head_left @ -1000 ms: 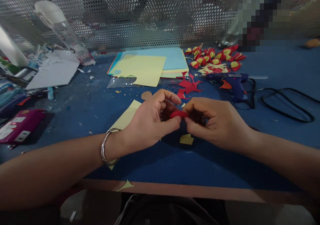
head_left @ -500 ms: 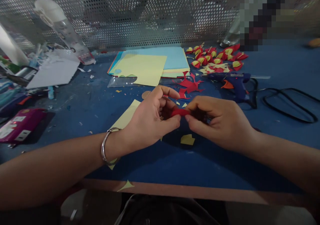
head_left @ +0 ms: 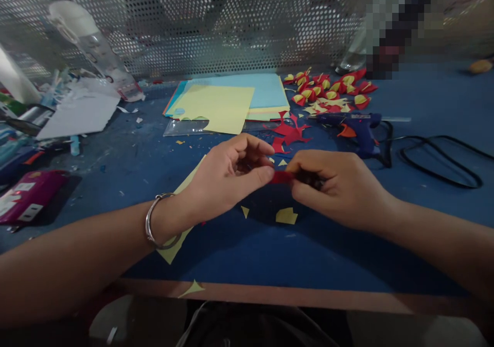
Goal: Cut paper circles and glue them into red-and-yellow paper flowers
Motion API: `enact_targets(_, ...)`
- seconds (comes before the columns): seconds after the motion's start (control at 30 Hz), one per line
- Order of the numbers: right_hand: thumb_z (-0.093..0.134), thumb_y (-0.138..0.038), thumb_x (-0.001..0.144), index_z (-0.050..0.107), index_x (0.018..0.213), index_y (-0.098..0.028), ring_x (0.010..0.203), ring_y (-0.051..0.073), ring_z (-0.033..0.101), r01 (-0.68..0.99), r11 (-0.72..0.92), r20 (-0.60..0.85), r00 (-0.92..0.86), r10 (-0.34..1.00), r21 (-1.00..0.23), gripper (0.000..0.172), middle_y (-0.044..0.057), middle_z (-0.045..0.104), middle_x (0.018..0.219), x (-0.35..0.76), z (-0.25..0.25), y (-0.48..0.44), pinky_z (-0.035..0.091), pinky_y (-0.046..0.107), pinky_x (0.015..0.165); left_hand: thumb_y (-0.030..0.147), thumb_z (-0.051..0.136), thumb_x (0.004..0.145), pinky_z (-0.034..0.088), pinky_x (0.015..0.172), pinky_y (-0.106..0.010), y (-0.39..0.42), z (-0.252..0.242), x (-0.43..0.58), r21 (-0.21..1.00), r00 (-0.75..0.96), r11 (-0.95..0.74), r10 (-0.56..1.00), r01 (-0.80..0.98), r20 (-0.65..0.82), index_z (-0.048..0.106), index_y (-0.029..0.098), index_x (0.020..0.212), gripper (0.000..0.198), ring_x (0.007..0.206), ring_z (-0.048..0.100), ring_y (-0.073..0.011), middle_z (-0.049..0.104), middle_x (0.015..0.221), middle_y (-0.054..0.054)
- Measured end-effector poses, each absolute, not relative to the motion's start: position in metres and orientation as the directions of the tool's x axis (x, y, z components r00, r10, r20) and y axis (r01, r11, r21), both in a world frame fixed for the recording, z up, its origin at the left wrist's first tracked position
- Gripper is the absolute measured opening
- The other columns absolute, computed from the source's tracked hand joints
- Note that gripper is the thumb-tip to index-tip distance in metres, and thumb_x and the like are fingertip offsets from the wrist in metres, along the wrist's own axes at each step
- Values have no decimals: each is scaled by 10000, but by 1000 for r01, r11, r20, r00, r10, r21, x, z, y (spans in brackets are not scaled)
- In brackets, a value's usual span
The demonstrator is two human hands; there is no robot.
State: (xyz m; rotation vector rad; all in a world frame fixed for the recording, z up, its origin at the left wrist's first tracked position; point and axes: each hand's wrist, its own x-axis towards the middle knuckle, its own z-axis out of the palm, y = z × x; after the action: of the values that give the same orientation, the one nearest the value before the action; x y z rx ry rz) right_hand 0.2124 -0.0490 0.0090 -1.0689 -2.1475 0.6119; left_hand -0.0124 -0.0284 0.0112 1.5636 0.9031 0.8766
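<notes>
A small piece of red paper (head_left: 281,177) spans the gap between my two hands above the blue table. My left hand (head_left: 235,175), with a silver bangle at the wrist, pinches its left end between thumb and fingers. The right end is gripped by the thumb and forefinger of my right hand (head_left: 335,185). Just below lie a yellow paper scrap (head_left: 286,216) and a smaller yellow triangle (head_left: 245,212). A long yellow paper strip (head_left: 170,252) is partly hidden under my left wrist. Red paper offcuts (head_left: 289,131) lie beyond my fingers.
Several red and yellow paper pieces (head_left: 332,87) are heaped at the back, near a blue glue gun (head_left: 363,131) with a black cord (head_left: 440,164). Coloured sheets (head_left: 227,103) lie mid-back. A bottle (head_left: 100,54), white papers (head_left: 83,108) and a magenta box (head_left: 33,195) stand left.
My left thumb and fingers have shifted slightly left along the red paper, so more of it shows. The small yellow triangle has come into fuller view.
</notes>
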Motion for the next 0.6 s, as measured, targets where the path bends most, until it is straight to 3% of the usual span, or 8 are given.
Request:
enact_targets(0.13, 578, -150, 822, 573, 727, -222, 530, 98, 450, 510, 593, 342, -504, 793, -623, 119, -46, 550, 632, 209, 4, -50, 368, 268, 516, 228, 855, 808, 571, 761, -276, -27, 8, -12, 982, 554, -104, 833, 161, -3, 712, 163, 994, 244, 811, 714, -156, 762, 891, -41)
enact_targets(0.3, 597, -131, 879, 609, 787, -220, 560, 97, 515, 517, 638, 411, -493, 767, -570, 128, -33, 598, 687, 212, 4, -49, 416, 260, 535, 193, 837, 823, 536, 667, -234, -27, 11, -13, 983, 554, 20, 824, 182, -120, 753, 148, 889, 116, 696, 674, -114, 748, 784, -17)
enact_targets(0.47, 606, -142, 965, 655, 977, -212, 616, 109, 585, 540, 741, 571, -485, 662, -400, 86, 22, 684, 867, 214, 3, -53, 479, 272, 569, 230, 942, 741, 571, 637, -214, -30, 17, -11, 987, 431, 159, 891, -4, -142, 756, 159, 819, 214, 669, 709, -118, 754, 712, 3)
enact_targets(0.6, 609, -141, 982, 683, 1090, -220, 796, 188, 720, 558, 797, 635, -535, 558, -230, 154, 82, 765, 1026, 212, 1, -54, 553, 322, 647, 224, 974, 724, 585, 635, -184, -29, 18, -11, 955, 432, 272, 880, -118, -197, 768, 162, 820, 235, 668, 743, -108, 783, 717, 1)
